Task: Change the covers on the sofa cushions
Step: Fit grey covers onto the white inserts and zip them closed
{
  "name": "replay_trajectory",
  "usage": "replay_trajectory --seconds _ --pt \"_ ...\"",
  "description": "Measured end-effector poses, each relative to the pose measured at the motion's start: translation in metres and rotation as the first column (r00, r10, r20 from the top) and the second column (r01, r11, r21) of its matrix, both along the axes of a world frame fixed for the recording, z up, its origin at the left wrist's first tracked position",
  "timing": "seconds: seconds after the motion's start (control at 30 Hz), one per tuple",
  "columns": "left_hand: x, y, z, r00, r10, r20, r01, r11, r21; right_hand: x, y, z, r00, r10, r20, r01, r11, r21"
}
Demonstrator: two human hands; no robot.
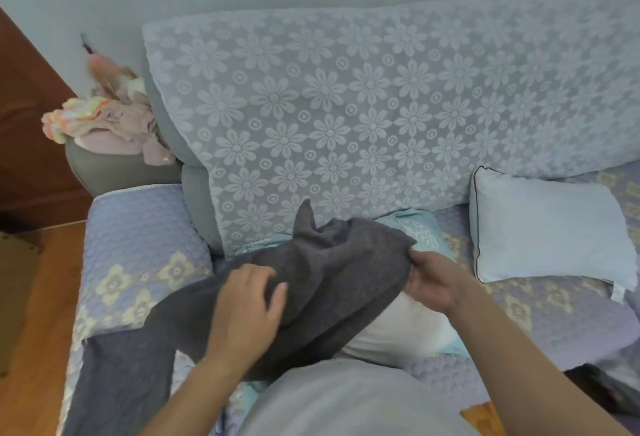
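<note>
A dark grey cushion cover point(332, 262) lies bunched across the sofa seat in front of me, one end trailing down to the lower left. My left hand point(249, 300) grips a fold of it with curled fingers. At the cover's right edge my right hand point(431, 283) pinches the cloth. Under the cover a white cushion insert point(398, 328) shows, partly hidden. A pale blue cushion point(550, 227) rests on the seat to the right. A teal patterned cloth point(419, 231) peeks out behind the grey cover.
The sofa backrest carries a light blue lace throw with flowers point(346, 106). A quilted lilac seat cover point(145, 245) wraps the seat and left arm. A heap of pink and pastel clothes point(110, 120) sits on the grey armrest. Wooden floor point(38, 297) lies to the left.
</note>
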State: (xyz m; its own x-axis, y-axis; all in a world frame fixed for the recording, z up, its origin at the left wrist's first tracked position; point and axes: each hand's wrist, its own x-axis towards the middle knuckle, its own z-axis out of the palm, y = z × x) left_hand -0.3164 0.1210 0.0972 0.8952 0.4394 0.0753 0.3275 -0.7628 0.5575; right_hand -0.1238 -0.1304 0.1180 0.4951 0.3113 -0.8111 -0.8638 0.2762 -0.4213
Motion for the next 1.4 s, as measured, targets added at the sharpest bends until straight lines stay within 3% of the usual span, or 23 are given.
replay_trajectory --seconds 0.03,0.1,0.17,0.23,0.27,0.3,0.33,0.37,0.4,0.57,0.67,0.73,0.8,0.87,0.93,1.0,1.03,1.07,1.13,1.2,1.3,1.37,1.4 --pt "0.012 -0.013 0.010 1.000 0.018 0.001 -0.018 0.984 -0.177 -0.002 0.008 0.000 0.999 0.037 -0.007 -0.037 0.999 0.020" --pt "0.036 -0.031 0.019 0.988 0.122 -0.095 -0.153 0.853 -0.498 -0.010 0.024 0.002 0.991 0.131 -0.010 -0.131 0.991 0.016" --pt "0.053 -0.036 0.023 0.949 0.308 -0.060 -0.295 0.810 -0.507 -0.022 0.039 0.004 0.977 0.211 -0.006 -0.211 0.977 0.011" --pt "0.054 -0.047 0.033 0.912 0.352 0.210 -0.241 0.875 -0.419 -0.032 0.043 0.006 0.977 0.213 -0.015 -0.212 0.976 0.040" --pt "0.050 -0.057 0.035 0.927 0.179 0.330 -0.062 0.939 -0.338 -0.033 0.040 0.005 0.982 0.186 -0.039 -0.182 0.979 0.088" --pt "0.043 -0.071 0.035 0.931 -0.095 0.352 0.182 0.958 -0.223 -0.033 0.036 0.004 0.982 0.174 -0.066 -0.164 0.976 0.143" --pt "0.036 -0.084 0.028 0.886 -0.379 0.266 0.419 0.901 -0.110 -0.032 0.032 0.004 0.980 0.184 -0.072 -0.168 0.968 0.188" --pt "0.030 -0.091 0.020 0.833 -0.544 0.097 0.552 0.828 -0.097 -0.033 0.029 0.003 0.976 0.208 -0.060 -0.192 0.960 0.205" --pt "0.028 -0.091 0.011 0.827 -0.561 -0.007 0.553 0.817 -0.166 -0.034 0.027 0.000 0.972 0.232 -0.048 -0.219 0.958 0.186" --pt "0.030 -0.073 0.007 0.973 -0.230 0.025 0.228 0.934 -0.274 -0.036 0.005 -0.021 0.986 0.160 -0.035 -0.160 0.987 -0.004" --pt "0.035 -0.074 0.012 0.985 0.027 -0.170 -0.122 0.808 -0.576 -0.038 -0.002 -0.017 0.967 0.256 0.006 -0.253 0.959 -0.131" --pt "0.045 -0.074 0.015 0.960 0.124 -0.251 -0.257 0.747 -0.614 -0.043 0.002 -0.012 0.937 0.349 0.028 -0.342 0.929 -0.142" --pt "0.051 -0.075 0.017 0.970 0.148 -0.194 -0.228 0.833 -0.504 -0.049 0.005 -0.010 0.900 0.432 0.055 -0.423 0.897 -0.126" --pt "0.053 -0.081 0.022 0.997 0.075 -0.011 -0.072 0.889 -0.451 -0.053 0.002 -0.009 0.858 0.510 0.061 -0.496 0.853 -0.161" --pt "0.052 -0.087 0.028 0.981 -0.133 0.141 0.181 0.888 -0.422 -0.047 -0.008 -0.019 0.756 0.650 0.081 -0.546 0.694 -0.469" --pt "0.048 -0.097 0.027 0.917 -0.389 0.085 0.392 0.843 -0.368 -0.033 -0.022 -0.031 0.534 0.845 0.000 -0.408 0.258 -0.876" --pt "0.044 -0.101 0.022 0.875 -0.485 -0.002 0.451 0.815 -0.364 -0.026 -0.030 -0.036 0.468 0.882 -0.054 -0.271 0.085 -0.959" --pt "0.039 -0.105 0.016 0.846 -0.525 -0.094 0.451 0.798 -0.399 -0.021 -0.036 -0.042 0.502 0.865 -0.024 -0.212 0.096 -0.972" --pt "0.032 -0.105 0.005 0.860 -0.464 -0.215 0.312 0.809 -0.499 -0.019 -0.047 -0.052 0.631 0.772 0.080 -0.250 0.299 -0.921" --pt "0.032 -0.101 0.007 0.938 -0.282 -0.204 0.152 0.860 -0.487 -0.026 -0.050 -0.053 0.751 0.651 0.109 -0.316 0.500 -0.806" --pt "0.027 -0.097 0.027 0.998 -0.030 0.063 0.050 0.938 -0.342 -0.041 -0.040 -0.053 0.863 0.490 0.121 -0.334 0.735 -0.590" --pt "0.019 -0.106 0.047 0.944 -0.139 0.300 0.196 0.966 -0.169 -0.046 -0.024 -0.043 0.896 0.430 0.107 -0.341 0.824 -0.452" --pt "0.014 -0.113 0.053 0.909 -0.236 0.344 0.273 0.960 -0.064 -0.047 -0.014 -0.032 0.906 0.411 0.099 -0.345 0.853 -0.391"
